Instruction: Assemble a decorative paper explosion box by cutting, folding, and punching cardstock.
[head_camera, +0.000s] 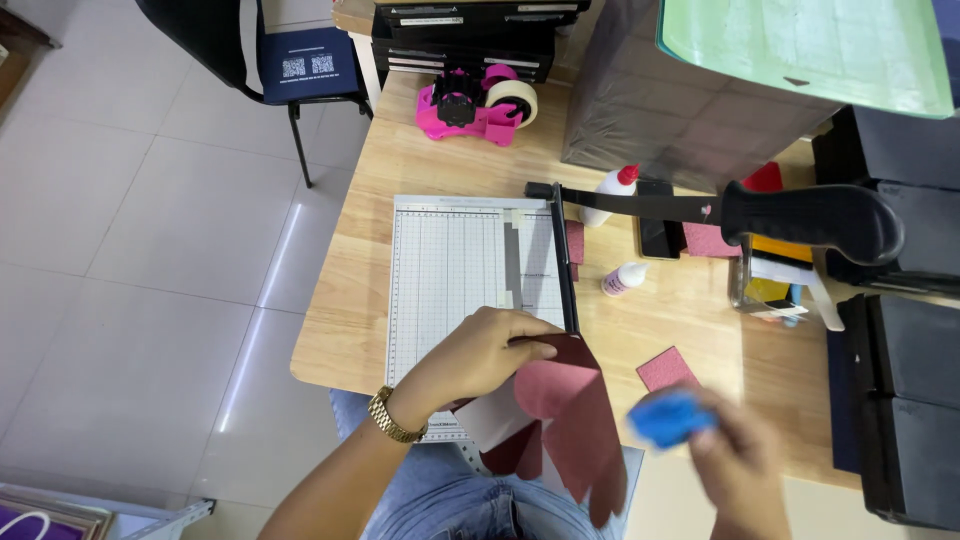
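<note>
Holding a curled sheet of dark red glitter paper (570, 410) against the near edge of the white gridded paper cutter (455, 275), your left hand (475, 355) presses its fingers down on the sheet, which droops off the wooden surface (370, 300) toward your lap. Your right hand (740, 465) is blurred; it appears closed around a small blue object (668, 418), though you cannot tell what that is. The cutter's black-handled blade arm (800, 215) stands raised. A small red paper offcut (667, 368) lies just beside your right hand. Further right, a clear open box (775, 285) holds yellow and white slips.
</note>
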